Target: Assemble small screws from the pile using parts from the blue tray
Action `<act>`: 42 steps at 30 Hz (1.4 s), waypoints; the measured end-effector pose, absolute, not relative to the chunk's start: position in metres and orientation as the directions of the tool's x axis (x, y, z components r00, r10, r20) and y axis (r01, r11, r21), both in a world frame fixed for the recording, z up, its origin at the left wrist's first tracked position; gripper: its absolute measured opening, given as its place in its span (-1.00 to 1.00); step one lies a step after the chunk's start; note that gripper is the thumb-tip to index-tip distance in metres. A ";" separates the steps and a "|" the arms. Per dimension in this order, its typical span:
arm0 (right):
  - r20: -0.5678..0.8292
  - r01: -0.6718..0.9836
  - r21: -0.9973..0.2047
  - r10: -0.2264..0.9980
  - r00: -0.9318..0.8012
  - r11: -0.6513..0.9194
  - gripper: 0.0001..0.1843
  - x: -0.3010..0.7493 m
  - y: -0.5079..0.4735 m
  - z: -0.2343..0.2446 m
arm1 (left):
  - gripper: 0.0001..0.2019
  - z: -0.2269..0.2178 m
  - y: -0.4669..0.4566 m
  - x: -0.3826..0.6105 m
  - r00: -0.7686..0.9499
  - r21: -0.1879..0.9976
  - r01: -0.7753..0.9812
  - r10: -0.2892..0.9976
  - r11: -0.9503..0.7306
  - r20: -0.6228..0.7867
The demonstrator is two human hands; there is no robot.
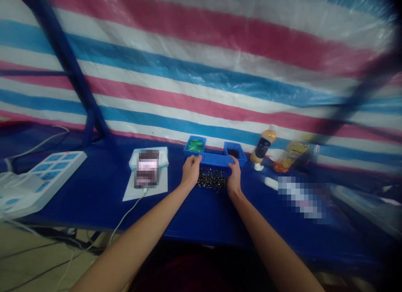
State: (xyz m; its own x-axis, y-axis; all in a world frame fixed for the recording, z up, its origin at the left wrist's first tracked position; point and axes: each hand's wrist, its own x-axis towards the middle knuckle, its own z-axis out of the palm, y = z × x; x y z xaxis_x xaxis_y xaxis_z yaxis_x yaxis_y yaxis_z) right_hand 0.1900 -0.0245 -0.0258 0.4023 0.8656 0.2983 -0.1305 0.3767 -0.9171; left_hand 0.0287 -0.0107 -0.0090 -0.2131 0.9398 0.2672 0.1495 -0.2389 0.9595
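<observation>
Both my arms reach forward over a blue table. My left hand (190, 170) grips the left end of a small blue plastic bin (215, 159), and my right hand (234, 178) grips its right end. The bin is tipped toward me above a heap of small dark parts (212, 178) lying on the table between my hands. Behind it stand two more blue bins, one holding green pieces (195, 144) and one holding dark pieces (235, 151).
A white power strip (37, 179) with cables lies at the left. A white sheet with a small device (147, 171) sits left of my hands. Two orange bottles (264, 146) (290, 154) stand at the right. A striped tarp hangs behind the table.
</observation>
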 end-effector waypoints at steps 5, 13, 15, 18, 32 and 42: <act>0.310 -0.138 -0.910 0.864 0.398 0.391 -0.52 0.191 -0.023 -0.027 | -0.61 -0.008 -0.010 0.029 -0.208 0.960 0.136 0.941 -0.244 0.268; 0.339 -0.118 -0.905 0.861 0.379 0.409 -0.51 0.191 -0.025 -0.027 | -0.62 -0.008 -0.010 0.028 -0.215 0.955 0.090 0.931 -0.282 0.295; 0.337 -0.115 -0.908 0.866 0.369 0.402 -0.50 0.191 -0.026 -0.026 | -0.63 -0.008 -0.010 0.029 -0.216 0.954 0.080 0.930 -0.288 0.299; 0.332 -0.120 -0.910 0.871 0.363 0.397 -0.49 0.190 -0.027 -0.024 | -0.63 -0.009 -0.009 0.029 -0.222 0.955 0.073 0.929 -0.287 0.296; 0.432 -0.080 -0.865 0.817 0.383 0.495 -0.50 0.191 -0.025 -0.027 | -0.69 -0.011 -0.007 0.029 -0.235 0.934 0.023 0.906 -0.356 0.351; 0.469 -0.101 -0.843 0.813 0.346 0.529 -0.47 0.188 -0.030 -0.021 | -0.70 -0.008 -0.008 0.029 -0.249 0.927 -0.028 0.900 -0.375 0.357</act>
